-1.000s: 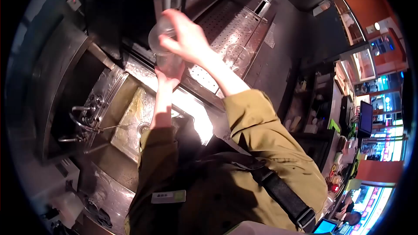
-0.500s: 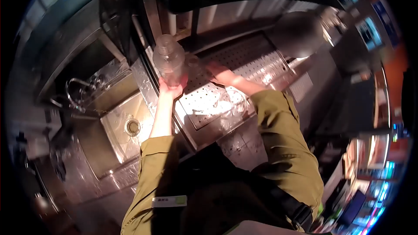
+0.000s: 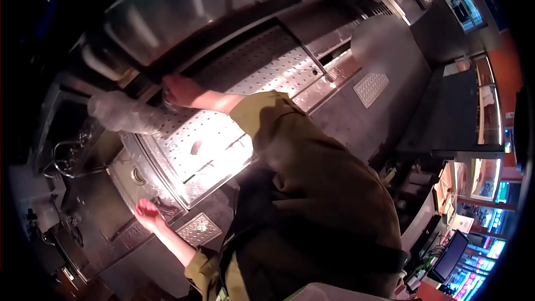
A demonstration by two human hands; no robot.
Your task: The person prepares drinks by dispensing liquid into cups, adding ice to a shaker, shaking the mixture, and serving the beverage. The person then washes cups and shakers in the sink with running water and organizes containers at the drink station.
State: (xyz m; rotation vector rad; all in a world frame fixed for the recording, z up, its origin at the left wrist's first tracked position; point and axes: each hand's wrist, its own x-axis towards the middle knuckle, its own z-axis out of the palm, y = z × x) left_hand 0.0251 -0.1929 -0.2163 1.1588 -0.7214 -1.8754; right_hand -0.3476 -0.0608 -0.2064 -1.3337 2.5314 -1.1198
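Note:
A clear cocktail shaker [image 3: 120, 112], blurred, stands on the left end of the perforated metal drainboard [image 3: 262, 72]. My right hand [image 3: 181, 90] is closed at the far side of the drainboard, right of the shaker. A clear cup [image 3: 169, 101] shows faintly by its fingers and appears to be in its grip. Over the near edge of the sink [image 3: 120, 200], my left hand [image 3: 148, 215] has its fingers curled. A faint see-through shape [image 3: 169, 209] lies beside it, too blurred to name.
A faucet [image 3: 64, 159] rises behind the sink at the left. Textured metal plates [image 3: 199, 228] are set in the counter near me, with another plate [image 3: 371, 89] to the right. A monitor [image 3: 450, 255] stands at the lower right.
My left hand has let go of the shaker and moved down towards me. The view has turned right. The clear vessel by my right forearm no longer shows on the drainboard.

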